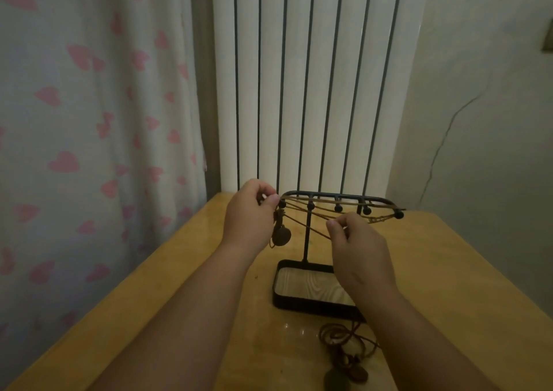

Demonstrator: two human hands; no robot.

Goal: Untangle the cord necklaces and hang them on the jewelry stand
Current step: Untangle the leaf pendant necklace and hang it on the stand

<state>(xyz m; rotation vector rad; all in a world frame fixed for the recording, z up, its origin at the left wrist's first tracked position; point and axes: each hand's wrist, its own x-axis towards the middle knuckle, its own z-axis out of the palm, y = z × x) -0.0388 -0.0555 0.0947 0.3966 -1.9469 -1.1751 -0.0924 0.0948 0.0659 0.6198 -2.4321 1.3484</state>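
Left hand [250,211] pinches a cord necklace [294,220] at the 9 o'clock end of the stand's [305,247] top bar, pendant [281,235] hanging below, right hand [359,247] pinches the same cord nearer 3 o'clock, and more tangled necklaces [344,348] lie on the table [179,271] at the stand's 6 o'clock

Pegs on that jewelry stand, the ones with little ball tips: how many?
5 pegs on the stand, along its top bar: one beside the left hand, three in the middle, one at the right end. None seems hidden.
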